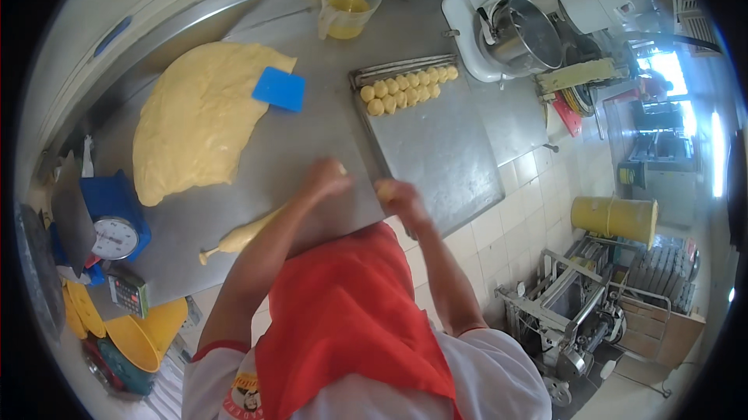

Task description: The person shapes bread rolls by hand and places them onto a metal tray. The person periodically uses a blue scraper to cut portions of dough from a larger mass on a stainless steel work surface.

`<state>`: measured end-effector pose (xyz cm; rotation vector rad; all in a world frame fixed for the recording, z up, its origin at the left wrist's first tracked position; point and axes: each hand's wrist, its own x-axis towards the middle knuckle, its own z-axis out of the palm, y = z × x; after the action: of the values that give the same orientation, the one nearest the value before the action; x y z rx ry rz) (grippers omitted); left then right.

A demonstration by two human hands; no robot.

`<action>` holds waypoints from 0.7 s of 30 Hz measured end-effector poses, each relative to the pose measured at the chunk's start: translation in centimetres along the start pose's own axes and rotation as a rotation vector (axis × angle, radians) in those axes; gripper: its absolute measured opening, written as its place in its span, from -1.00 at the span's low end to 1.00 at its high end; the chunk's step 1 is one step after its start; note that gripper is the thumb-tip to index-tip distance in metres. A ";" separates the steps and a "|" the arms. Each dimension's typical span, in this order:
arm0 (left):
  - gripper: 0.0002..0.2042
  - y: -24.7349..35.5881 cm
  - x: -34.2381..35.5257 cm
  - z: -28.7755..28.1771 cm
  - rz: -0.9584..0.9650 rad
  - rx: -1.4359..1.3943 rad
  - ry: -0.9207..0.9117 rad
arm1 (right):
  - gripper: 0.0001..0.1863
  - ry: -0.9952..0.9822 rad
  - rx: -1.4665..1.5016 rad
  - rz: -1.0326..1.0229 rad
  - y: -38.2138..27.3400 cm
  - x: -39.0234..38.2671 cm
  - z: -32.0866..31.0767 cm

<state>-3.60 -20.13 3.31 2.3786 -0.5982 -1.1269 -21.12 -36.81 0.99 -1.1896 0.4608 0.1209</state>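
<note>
My left hand point(329, 178) is closed over the steel table, slightly blurred, with a small pale bit of dough showing at its fingertips. Beside it, over the near left edge of the tray, my right hand point(403, 198) grips a piece of dough point(384, 190). The metal baking tray point(444, 151) carries rows of small round dough balls point(401, 91) along its far end. Partly covered by my left forearm lies a tapering strip of dough point(240, 238). A large slab of yellow dough point(199, 112) spreads at the left, with a blue scraper point(279, 90) resting on its right edge.
A plastic jug point(348, 8) of yellow liquid stands at the back. A stand mixer point(499, 38) with a steel bowl occupies the far right. On the left are a blue dial scale point(117, 225) and a calculator point(127, 292). Machinery point(573, 319) stands on the tiled floor at right.
</note>
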 end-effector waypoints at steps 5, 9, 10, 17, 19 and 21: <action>-0.41 3.7 0.6 6.6 0.215 0.015 0.163 | -0.70 0.685 -0.617 -0.012 -4.7 9.4 -14.0; -0.45 0.8 1.7 8.8 0.080 0.184 0.095 | -0.63 1.092 -0.857 -0.269 -8.2 16.8 -16.6; -0.48 0.0 1.8 8.8 0.100 0.151 0.142 | -0.61 1.043 -0.865 -0.223 -8.9 18.0 -16.6; -0.39 -2.3 0.2 6.5 0.130 -0.105 0.225 | -0.52 1.034 -1.038 -0.217 -9.9 19.7 -14.1; -0.31 -2.3 -0.3 5.9 0.166 -0.166 0.254 | -0.53 1.063 -1.125 -0.363 -8.6 16.9 -11.0; -0.23 -2.5 -0.7 5.6 0.131 -0.193 0.265 | -0.53 0.725 -0.975 -0.309 -6.5 12.8 -6.5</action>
<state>-7.98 -18.82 -0.84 2.2362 -0.5200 -0.7610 -9.26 -47.11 -0.44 -2.2618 0.8889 -0.4195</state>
